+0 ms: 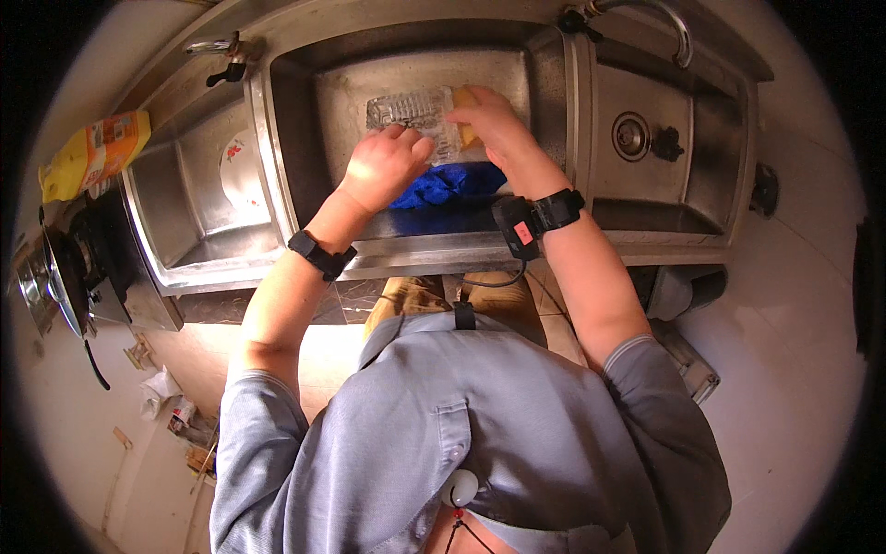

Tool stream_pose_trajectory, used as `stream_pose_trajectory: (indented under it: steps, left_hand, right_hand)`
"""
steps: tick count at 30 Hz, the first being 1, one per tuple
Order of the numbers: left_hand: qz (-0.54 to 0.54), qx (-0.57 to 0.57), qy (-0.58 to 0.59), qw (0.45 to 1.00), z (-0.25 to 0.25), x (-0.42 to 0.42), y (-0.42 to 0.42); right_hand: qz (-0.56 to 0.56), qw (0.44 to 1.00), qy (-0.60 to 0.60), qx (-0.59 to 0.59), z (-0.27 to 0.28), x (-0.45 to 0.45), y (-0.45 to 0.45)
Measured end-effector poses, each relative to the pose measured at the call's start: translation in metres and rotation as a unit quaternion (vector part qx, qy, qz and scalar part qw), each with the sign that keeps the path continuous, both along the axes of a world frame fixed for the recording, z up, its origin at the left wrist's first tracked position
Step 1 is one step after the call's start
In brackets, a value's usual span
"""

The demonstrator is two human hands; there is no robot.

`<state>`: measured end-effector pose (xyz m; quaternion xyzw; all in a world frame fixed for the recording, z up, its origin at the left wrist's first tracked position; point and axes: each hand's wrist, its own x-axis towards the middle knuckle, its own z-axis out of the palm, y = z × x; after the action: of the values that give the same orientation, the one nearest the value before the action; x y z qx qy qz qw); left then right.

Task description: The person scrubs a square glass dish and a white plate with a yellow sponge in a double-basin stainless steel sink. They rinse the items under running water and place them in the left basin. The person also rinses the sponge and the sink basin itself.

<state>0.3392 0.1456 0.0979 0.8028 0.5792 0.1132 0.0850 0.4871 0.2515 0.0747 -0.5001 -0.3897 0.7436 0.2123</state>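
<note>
A clear ribbed plastic container (408, 111) lies in the middle basin of a stainless steel sink (422, 41). My left hand (391, 159) rests at its near edge with the fingers curled; whether it grips the container cannot be told. On the right, my right hand (491, 124) has its fingers around a yellowish sponge-like piece (468, 114) at the container's right end. The thumb touches the clear plastic. Just below the hands, a blue cloth (446, 183) is bunched in the basin.
A white plate with red flowers (239, 173) stands in the left basin. The right basin has a drain (630, 136) with a dark scrap beside it. Faucets (682, 41) rise behind. A yellow-orange bottle (97, 152) and a pan (62, 277) are at the far left.
</note>
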Motion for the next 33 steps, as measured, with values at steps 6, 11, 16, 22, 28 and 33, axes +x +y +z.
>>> stream_pose_trajectory:
  steps: [6,11,16,22,28,33]
  left_hand:
    - [-0.021,0.043,0.029,0.998,-0.005,-0.007,-0.011]
    - [0.148,0.081,-0.07,0.983,0.014,0.0,-0.002]
    - [0.415,-0.199,-0.734,0.5,-0.007,0.004,-0.004]
    - [0.418,-0.2,-0.753,0.467,-0.024,0.001,-0.002]
    - [0.4,-0.212,-0.718,0.529,-0.022,0.019,0.005]
    - [0.427,-0.227,-0.711,0.511,-0.021,0.017,0.005]
  right_hand:
    - [0.096,0.987,-0.068,0.113,-0.008,-0.009,-0.009]
    - [-0.026,0.987,-0.081,0.136,-0.049,-0.009,-0.011]
    - [-0.02,0.975,-0.115,0.191,-0.044,-0.006,-0.003]
    - [-0.104,0.982,-0.077,0.138,-0.022,0.001,0.017]
    - [0.088,0.83,-0.261,0.484,-0.011,-0.035,-0.012]
    - [0.18,0.889,-0.184,0.378,-0.011,-0.038,-0.022]
